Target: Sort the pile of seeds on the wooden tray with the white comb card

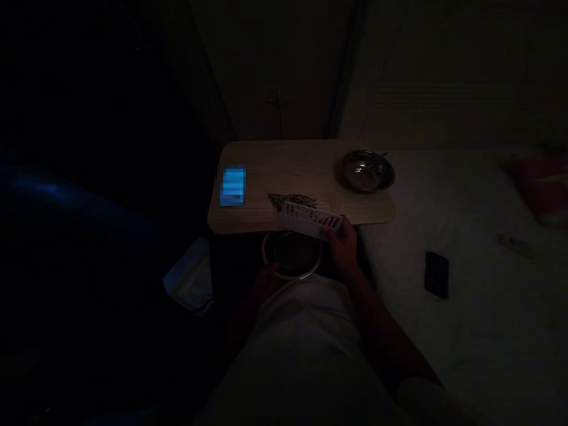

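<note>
In dim light, my right hand [344, 245] grips one end of a white slotted plastic piece [306, 229], like a small rack or basket. Its far end slants over the near edge of the wooden table [266, 160]. Right behind it, a spread of small dark grains [293, 199], perhaps seeds, lies on the tabletop. Below that edge, close to my body, is a round metal bowl [302, 276], and its contents are too dark to tell. My left hand [268, 277] holds the bowl's left rim, with its fingers mostly in shadow.
A shiny steel bowl [367, 173] with a handle-like bit at its rim stands at the table's right end. Toward the left end glows a blurred blue screen [233, 186]. A dark phone [437, 274] lies on the pale bedding [479, 331]; a whitish packet [190, 278] sits lower left.
</note>
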`<action>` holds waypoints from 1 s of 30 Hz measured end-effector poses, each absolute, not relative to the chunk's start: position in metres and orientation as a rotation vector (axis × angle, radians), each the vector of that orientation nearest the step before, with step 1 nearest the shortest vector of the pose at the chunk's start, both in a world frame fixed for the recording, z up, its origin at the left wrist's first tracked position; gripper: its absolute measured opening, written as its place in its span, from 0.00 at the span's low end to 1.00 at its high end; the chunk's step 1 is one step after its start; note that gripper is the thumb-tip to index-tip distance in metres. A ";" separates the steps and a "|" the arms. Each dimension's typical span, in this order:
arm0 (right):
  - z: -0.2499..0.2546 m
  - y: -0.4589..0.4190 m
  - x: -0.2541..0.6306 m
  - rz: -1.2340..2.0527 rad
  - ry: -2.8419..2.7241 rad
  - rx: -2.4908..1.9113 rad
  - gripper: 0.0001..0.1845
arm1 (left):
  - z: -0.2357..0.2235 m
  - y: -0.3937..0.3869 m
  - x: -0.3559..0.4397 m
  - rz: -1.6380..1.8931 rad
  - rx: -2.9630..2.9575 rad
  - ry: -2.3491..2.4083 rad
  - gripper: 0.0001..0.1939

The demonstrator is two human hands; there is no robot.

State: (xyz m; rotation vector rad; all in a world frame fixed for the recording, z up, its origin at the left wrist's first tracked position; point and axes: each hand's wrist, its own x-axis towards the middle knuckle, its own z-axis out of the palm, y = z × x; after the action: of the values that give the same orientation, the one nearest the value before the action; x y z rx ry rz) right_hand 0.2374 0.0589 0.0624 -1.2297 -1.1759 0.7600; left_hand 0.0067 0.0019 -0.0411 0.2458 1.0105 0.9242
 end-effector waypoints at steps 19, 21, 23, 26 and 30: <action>0.071 0.061 0.264 0.610 -0.879 -1.233 0.11 | -0.056 0.000 0.001 1.029 0.250 1.169 0.15; 0.069 0.060 0.271 0.579 -0.866 -1.230 0.12 | -0.059 -0.002 0.000 1.086 0.249 1.242 0.17; 0.067 0.059 0.275 0.570 -0.870 -1.226 0.11 | -0.058 -0.003 -0.001 1.040 0.238 1.221 0.14; 0.066 0.057 0.277 0.575 -0.897 -1.238 0.11 | -0.052 -0.001 -0.001 0.977 0.234 1.155 0.11; 0.065 0.055 0.273 0.603 -0.962 -1.245 0.10 | -0.047 0.004 0.002 0.943 0.217 1.127 0.12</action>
State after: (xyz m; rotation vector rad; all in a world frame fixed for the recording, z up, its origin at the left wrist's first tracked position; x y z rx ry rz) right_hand 0.2731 0.0553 0.0650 -1.2451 -0.9619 0.6028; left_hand 0.0016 0.0042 -0.0470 0.2168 1.1273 0.9430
